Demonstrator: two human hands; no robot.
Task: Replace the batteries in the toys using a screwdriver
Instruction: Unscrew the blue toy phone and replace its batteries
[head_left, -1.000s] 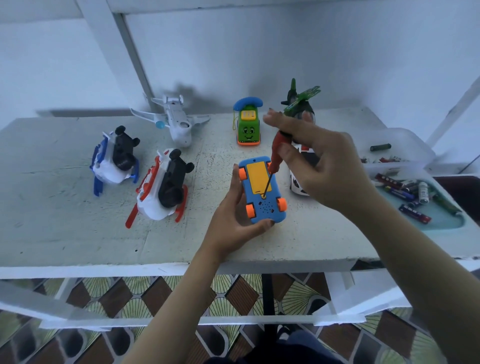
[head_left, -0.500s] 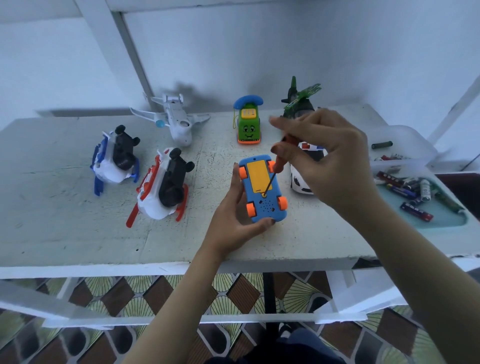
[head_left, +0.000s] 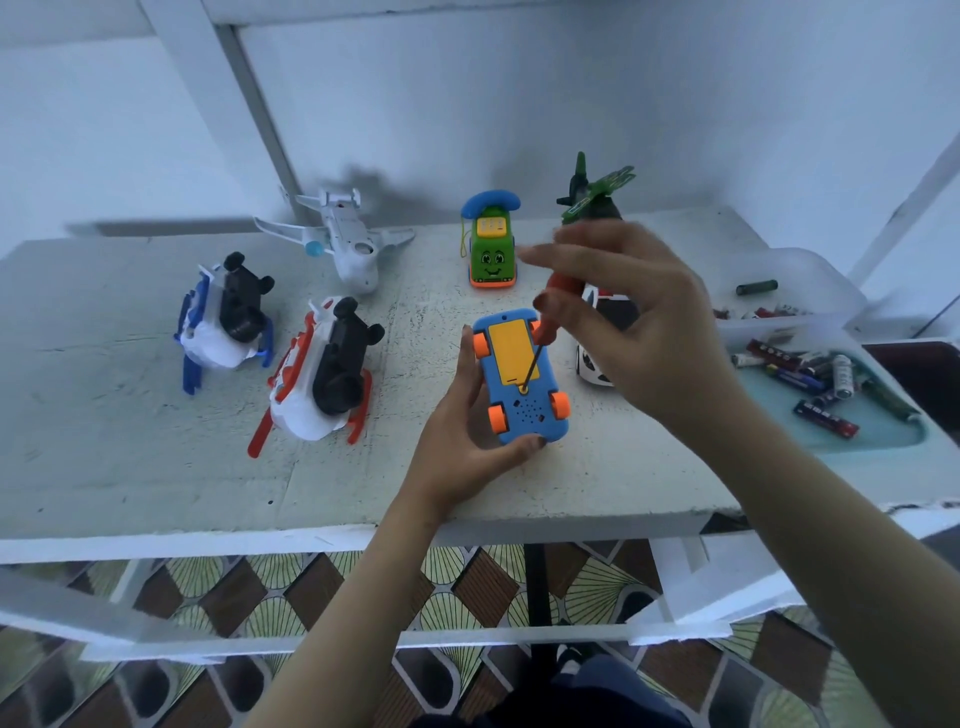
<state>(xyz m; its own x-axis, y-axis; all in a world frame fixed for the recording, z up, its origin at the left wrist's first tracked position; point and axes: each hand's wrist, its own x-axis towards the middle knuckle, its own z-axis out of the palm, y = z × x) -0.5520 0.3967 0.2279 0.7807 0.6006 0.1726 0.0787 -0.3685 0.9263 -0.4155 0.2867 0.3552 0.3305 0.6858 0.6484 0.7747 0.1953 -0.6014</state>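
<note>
Right grip pinches screwdriver, partly hiding white car. Left grip clasps blue toy. Tray at right holds loose batteries.

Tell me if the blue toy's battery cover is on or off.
On: the yellow cover sits flush in the blue toy, screwdriver tip at its near edge.
</note>
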